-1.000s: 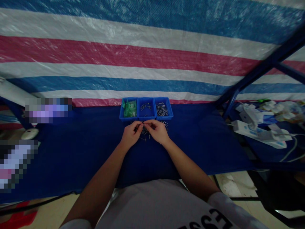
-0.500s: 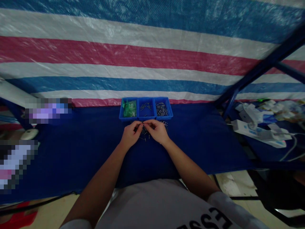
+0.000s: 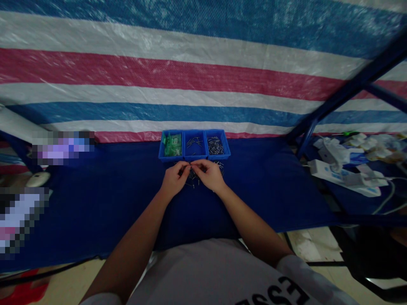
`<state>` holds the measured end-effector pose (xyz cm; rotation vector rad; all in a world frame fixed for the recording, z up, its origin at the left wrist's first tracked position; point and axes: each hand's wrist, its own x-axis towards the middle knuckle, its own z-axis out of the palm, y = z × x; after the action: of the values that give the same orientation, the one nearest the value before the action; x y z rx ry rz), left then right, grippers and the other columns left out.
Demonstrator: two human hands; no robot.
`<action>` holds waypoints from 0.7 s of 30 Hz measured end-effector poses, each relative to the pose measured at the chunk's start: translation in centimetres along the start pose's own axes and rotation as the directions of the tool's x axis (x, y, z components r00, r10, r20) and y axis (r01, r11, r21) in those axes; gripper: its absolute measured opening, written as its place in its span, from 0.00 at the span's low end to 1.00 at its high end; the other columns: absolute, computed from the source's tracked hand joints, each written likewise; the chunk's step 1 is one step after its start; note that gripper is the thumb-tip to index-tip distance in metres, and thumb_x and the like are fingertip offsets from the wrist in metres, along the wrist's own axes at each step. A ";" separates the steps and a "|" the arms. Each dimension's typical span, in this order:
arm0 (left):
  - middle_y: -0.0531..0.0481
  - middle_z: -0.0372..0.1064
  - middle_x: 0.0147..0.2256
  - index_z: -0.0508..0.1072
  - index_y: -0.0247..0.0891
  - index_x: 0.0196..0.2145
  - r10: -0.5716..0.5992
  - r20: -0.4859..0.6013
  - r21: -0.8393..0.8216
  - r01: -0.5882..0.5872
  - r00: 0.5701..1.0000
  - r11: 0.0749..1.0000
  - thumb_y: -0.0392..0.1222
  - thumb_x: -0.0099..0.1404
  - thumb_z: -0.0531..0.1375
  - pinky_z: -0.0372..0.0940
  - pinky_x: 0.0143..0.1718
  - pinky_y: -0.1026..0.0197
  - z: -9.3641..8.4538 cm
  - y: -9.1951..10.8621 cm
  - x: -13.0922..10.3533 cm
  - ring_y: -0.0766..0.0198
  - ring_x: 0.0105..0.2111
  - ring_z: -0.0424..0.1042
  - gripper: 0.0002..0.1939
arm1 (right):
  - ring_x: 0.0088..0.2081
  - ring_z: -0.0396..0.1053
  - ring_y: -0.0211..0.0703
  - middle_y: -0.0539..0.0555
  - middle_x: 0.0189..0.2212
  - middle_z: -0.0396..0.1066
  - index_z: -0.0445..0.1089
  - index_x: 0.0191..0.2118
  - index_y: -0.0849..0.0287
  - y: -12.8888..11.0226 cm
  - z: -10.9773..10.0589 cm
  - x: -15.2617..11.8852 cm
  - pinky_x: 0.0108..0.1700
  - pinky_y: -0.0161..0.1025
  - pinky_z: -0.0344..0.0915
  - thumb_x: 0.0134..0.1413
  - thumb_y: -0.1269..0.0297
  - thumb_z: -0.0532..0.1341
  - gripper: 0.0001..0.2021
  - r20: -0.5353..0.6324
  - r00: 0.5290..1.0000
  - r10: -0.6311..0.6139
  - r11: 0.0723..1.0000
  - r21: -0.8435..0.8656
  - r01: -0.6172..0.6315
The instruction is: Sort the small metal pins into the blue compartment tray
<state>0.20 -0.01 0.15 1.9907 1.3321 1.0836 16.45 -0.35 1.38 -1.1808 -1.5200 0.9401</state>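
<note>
light, stiff, likely slick metal pins (image 3: 194,175); pinch mid-length.
your left hand (image 3: 172,178) and right hand (image 3: 212,174) pinch narrow, any grip unclear; pins lie beneath, six o'clock of the blue bins (image 3: 195,157).

"Could any lettering be read?"
"Only on the grey shirt (image 3: 197,271): black letters (image 3: 276,293), upside down, starting 'ESS'."
"And after that?"
"The next letter was cut off at the bottom edge."
</note>
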 end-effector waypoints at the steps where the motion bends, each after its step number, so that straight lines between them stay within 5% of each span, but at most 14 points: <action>1: 0.56 0.66 0.23 0.73 0.38 0.36 0.000 -0.002 -0.001 0.000 1.000 1.000 0.47 0.67 0.54 0.59 0.25 0.67 0.0 0.0 0.0 0.70 0.21 0.63 0.12 | 0.33 0.74 0.40 0.54 0.34 0.77 0.76 0.38 0.59 0.0 0.0 0.0 0.38 0.38 0.71 0.54 0.65 0.62 0.07 0.001 1.000 0.000 1.000 -0.005 0.000; 21: 0.55 0.67 0.23 0.73 0.38 0.36 -0.001 0.003 0.005 0.001 1.000 1.000 0.46 0.67 0.54 0.59 0.26 0.67 -0.1 0.2 0.0 0.70 0.21 0.64 0.11 | 0.33 0.74 0.40 0.54 0.33 0.77 0.76 0.38 0.58 0.3 0.0 0.0 0.37 0.38 0.71 0.54 0.66 0.62 0.07 0.003 1.000 -0.002 1.000 -0.002 0.002</action>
<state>0.24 -0.07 0.42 1.9942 1.3359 1.0773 16.47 -0.24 1.08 -1.1797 -1.5247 0.9394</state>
